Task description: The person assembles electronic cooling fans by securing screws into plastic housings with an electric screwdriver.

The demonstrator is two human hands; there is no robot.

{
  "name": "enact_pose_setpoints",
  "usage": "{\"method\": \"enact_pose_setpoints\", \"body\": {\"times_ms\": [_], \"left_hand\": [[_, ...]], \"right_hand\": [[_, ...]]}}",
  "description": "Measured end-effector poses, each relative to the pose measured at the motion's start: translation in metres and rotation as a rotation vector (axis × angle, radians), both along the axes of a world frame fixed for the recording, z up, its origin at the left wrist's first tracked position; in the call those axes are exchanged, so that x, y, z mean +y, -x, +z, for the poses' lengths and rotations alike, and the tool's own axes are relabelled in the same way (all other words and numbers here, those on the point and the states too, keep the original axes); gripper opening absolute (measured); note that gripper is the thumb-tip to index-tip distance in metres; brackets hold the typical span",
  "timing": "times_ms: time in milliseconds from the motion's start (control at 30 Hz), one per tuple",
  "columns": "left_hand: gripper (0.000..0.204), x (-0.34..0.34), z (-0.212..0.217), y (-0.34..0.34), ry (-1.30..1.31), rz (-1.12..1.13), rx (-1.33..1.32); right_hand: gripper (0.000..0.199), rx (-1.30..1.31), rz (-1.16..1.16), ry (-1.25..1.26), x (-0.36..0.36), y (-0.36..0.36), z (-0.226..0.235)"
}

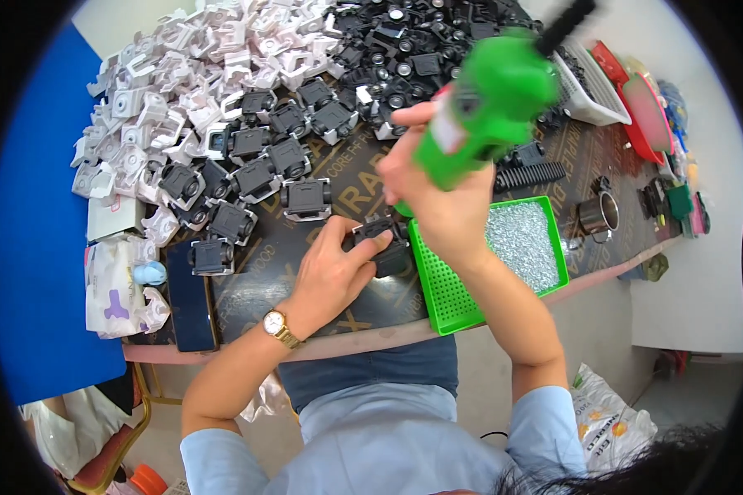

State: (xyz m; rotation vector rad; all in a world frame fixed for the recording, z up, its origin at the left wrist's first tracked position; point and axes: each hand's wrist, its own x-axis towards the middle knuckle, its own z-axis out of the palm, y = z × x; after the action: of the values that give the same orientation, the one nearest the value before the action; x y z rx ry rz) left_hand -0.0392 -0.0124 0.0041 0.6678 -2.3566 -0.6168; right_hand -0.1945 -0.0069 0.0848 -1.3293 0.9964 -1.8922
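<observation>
My right hand [447,208] is closed round the handle of a green power screwdriver [504,87], raised over the table and blurred at its head. My left hand [332,266] grips a small black boxy plastic housing [393,259] on the tabletop, thumb and fingers on its sides. Right beside that housing sits a green perforated tray [447,293], heaped on its right side with small silvery screws [522,243]. To the left of the housing stand several black units in white frames [306,199].
White plastic parts [182,74] pile up at the back left, with black parts [404,54] beside them. A phone [191,301] and a tissue pack [111,285] lie at the left edge. At the right are a metal mug [596,216], a white basket [593,99] and a red basin [648,124].
</observation>
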Motion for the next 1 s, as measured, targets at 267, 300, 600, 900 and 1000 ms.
{"method": "enact_pose_setpoints", "body": {"times_ms": [267, 300, 600, 900, 1000], "left_hand": [[0.047, 0.002, -0.002, 0.002, 0.031, 0.01, 0.002], [0.047, 0.002, -0.002, 0.002, 0.029, 0.01, 0.002], [0.049, 0.002, -0.003, 0.002, 0.019, 0.017, 0.003], [0.049, 0.002, -0.002, 0.002, -0.003, 0.008, -0.006], [0.049, 0.002, -0.002, 0.002, -0.012, 0.008, -0.015]], "right_hand": [[0.052, 0.207, -0.121, 0.002, 0.039, 0.067, 0.012], [0.052, 0.207, -0.122, 0.0, 0.039, 0.07, 0.006], [0.053, 0.198, -0.102, -0.024, 0.041, 0.075, -0.011], [0.054, 0.238, -0.111, -0.029, 0.042, 0.076, -0.012], [0.054, 0.224, -0.097, -0.007, 0.04, 0.078, -0.013]]}}
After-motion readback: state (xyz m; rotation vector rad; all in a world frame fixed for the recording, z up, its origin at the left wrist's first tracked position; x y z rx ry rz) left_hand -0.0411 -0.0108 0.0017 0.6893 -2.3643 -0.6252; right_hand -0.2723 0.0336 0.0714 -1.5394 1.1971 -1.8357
